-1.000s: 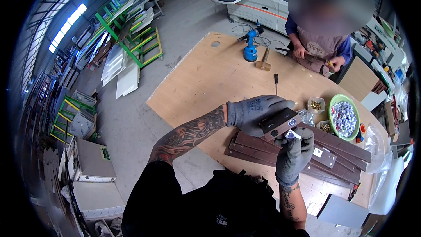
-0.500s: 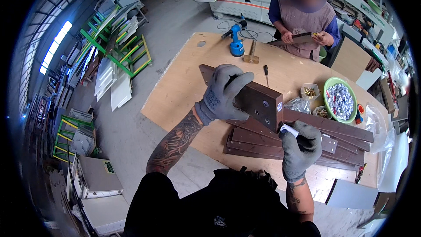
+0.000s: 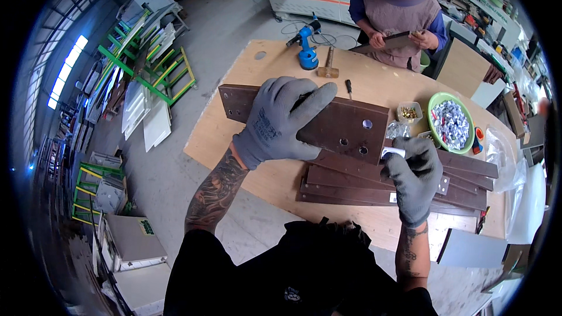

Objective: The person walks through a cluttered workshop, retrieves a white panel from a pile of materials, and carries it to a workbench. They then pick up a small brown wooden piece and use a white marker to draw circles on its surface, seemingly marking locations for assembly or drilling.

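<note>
My left hand (image 3: pixel 280 118), in a grey work glove, is closed around a long dark-brown board (image 3: pixel 358 127) held above the table. The board's broad face is toward me, with several round holes near its right end and more at its left end. My right hand (image 3: pixel 417 178), also gloved, pinches a small white piece (image 3: pixel 393 153) at the board's lower right corner. Its exact kind is too small to tell, and whether it touches the board I cannot tell. Below lies a stack of similar brown boards (image 3: pixel 345 182), partly hidden by the held board and my right hand.
Beyond the board on the wooden table (image 3: pixel 228 102) are a blue rivet gun (image 3: pixel 308 52), a mallet (image 3: pixel 328 72) and a screwdriver (image 3: pixel 349 89). To the right stand a tub of brass-coloured fittings (image 3: pixel 409 112) and a green bowl (image 3: pixel 432 122) of small white-and-silver pieces. Across the table, a person (image 3: pixel 398 17) holds another board.
The board has turned so its broad, holed face shows instead of its end. My right hand, with the white piece, has shifted right. The person opposite still holds a board.
</note>
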Demonstrator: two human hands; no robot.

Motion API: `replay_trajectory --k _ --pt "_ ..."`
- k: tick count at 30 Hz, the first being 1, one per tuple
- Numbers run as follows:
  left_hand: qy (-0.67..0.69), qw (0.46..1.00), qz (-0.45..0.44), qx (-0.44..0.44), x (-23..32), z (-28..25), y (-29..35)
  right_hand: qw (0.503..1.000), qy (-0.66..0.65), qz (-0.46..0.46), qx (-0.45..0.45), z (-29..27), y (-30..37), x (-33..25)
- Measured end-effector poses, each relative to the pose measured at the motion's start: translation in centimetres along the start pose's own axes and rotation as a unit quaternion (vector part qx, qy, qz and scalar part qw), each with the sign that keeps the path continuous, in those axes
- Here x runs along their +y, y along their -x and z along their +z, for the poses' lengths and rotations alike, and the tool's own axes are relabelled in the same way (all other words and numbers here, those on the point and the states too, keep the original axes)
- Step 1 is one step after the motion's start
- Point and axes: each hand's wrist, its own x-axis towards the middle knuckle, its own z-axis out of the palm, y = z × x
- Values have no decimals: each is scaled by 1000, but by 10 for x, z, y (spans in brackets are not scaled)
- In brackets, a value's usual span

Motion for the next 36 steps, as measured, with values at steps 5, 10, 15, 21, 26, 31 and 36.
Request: replay_trajectory --k 5,10,15,21,26,31,36 --pt "42 999 -2 3 -5 4 0 997 32 10 -76 -4 -9 -16" --pt "46 999 -4 -11 -4 2 0 992 67 5 -109 -6 -13 -27" --pt "39 999 -3 -24 -7 6 -2 993 64 6 -103 -10 -17 -26" --pt "68 997 2 -33 -6 11 -3 988 70 30 -134 -21 -20 -23" --pt "94 995 -7 -37 -6 14 -2 988 55 45 -136 -19 -23 -26" --pt "88 995 -1 -46 -7 15 -4 988 64 62 -130 -21 -23 -24" --pt "67 997 2 -39 -8 14 -2 984 104 34 -137 -24 -25 -16"
